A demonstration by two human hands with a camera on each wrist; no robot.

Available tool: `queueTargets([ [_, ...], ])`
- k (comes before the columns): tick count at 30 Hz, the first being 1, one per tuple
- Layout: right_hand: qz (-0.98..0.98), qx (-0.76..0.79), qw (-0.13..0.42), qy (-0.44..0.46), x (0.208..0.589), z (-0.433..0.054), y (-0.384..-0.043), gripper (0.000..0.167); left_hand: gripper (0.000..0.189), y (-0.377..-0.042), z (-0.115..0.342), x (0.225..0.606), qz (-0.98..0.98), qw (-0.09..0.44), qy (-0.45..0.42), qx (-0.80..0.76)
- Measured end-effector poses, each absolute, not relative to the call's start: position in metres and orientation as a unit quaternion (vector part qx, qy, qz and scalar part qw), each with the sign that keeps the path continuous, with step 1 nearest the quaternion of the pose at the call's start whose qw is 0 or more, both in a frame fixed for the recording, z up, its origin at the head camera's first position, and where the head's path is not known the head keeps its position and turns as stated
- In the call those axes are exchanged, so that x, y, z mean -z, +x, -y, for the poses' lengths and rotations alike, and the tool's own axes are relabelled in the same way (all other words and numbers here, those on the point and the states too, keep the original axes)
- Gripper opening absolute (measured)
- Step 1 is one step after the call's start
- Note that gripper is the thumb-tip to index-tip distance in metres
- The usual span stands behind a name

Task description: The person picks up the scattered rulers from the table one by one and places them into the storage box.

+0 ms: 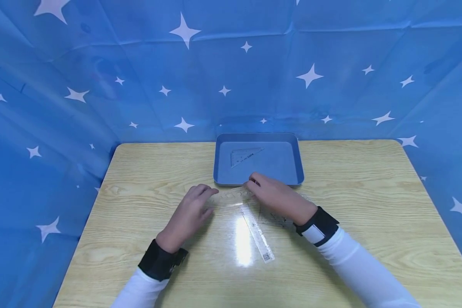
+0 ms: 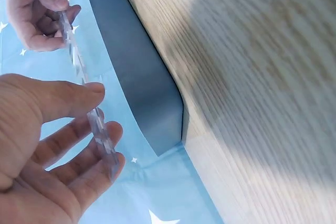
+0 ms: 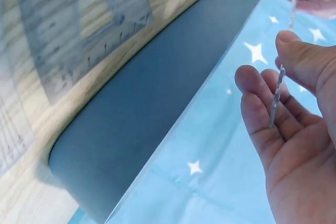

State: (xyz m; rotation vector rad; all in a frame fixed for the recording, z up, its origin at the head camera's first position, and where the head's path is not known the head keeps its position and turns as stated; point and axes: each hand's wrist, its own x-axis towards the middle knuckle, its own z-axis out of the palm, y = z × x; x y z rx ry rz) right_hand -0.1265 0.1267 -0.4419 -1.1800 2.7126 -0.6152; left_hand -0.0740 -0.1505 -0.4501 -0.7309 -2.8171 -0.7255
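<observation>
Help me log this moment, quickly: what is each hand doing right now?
Left hand: holding one end of a clear plastic piece.
Right hand: holding the other end of the same piece.

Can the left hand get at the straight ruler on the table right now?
Probably not straight away: the left hand pinches a clear plastic piece. Otherwise the straight ruler lies nearby, its near end uncovered.

left sleeve (image 1: 140, 291): white | left strap (image 1: 158, 262): black, wide, dark block (image 1: 180, 256) at side | right sleeve (image 1: 363, 265): white | right strap (image 1: 328, 225): black, pale rectangular patch (image 1: 313, 234) | hands (image 1: 186, 216): bare
</observation>
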Motion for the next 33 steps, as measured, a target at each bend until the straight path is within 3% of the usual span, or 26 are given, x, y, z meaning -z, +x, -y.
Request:
queueTargets([
  [4, -0.882, 0.155, -0.006, -0.446, 0.442, -0.137, -0.128, 0.026, 0.052, -0.077, 0.147, 0.451, 0.931, 0.105, -0.281, 0.207],
  [14, -0.876, 0.138, -0.048, -0.459, 0.444, -0.152, -0.135, 0.046, 0.043, -0.092, 0.137, 0.453, 0.926, 0.144, -0.302, 0.175],
  [33, -0.893, 0.092, -0.099, -0.429, 0.438, -0.176, -0.156, 0.039, 0.041, -0.132, 0.116, 0.446, 0.923, 0.128, -0.343, 0.116],
])
